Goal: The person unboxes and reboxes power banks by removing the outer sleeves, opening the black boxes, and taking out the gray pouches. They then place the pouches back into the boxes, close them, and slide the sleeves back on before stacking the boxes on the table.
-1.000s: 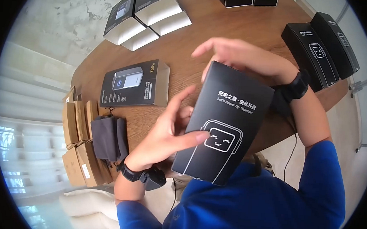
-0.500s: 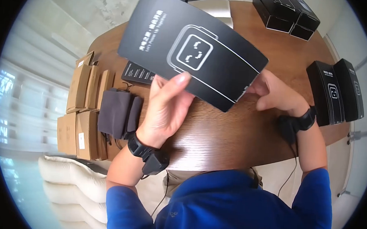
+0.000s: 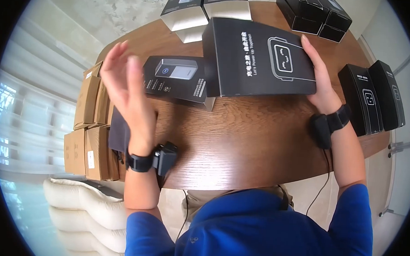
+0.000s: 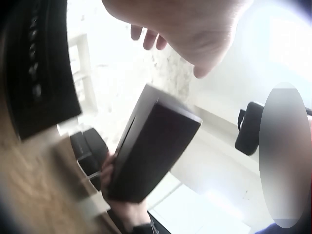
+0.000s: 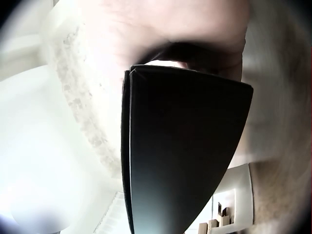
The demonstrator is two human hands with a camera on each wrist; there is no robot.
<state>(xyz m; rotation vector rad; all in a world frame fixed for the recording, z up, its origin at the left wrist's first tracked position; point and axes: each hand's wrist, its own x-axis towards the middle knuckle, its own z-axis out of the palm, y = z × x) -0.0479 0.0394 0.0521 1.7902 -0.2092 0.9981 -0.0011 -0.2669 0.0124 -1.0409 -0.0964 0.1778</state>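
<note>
My right hand [image 3: 321,76] grips a black cardboard box [image 3: 255,61] by its right end, with the thumb along the top edge. White lettering and a smiling-screen drawing mark the box's face. In the right wrist view a plain dark side of the box [image 5: 185,146] fills the middle, below the palm. To the left, my left hand [image 3: 130,94] is raised with its fingers loosely extended, apart from the box and holding nothing. Behind the held box's left end lies another black box [image 3: 175,71] with a power bank picture, partly covered by it.
Picture-printed boxes with white sides [image 3: 185,18] stand at the back, and several black boxes [image 3: 313,15] at the back right. Two black boxes [image 3: 364,99] lean at the right edge. Brown cartons [image 3: 97,152] and a dark grey pouch [image 3: 119,133] sit at the left.
The left hand has let go of the box and moved left. The right hand has taken its right end; the box has turned and come down to the right.
</note>
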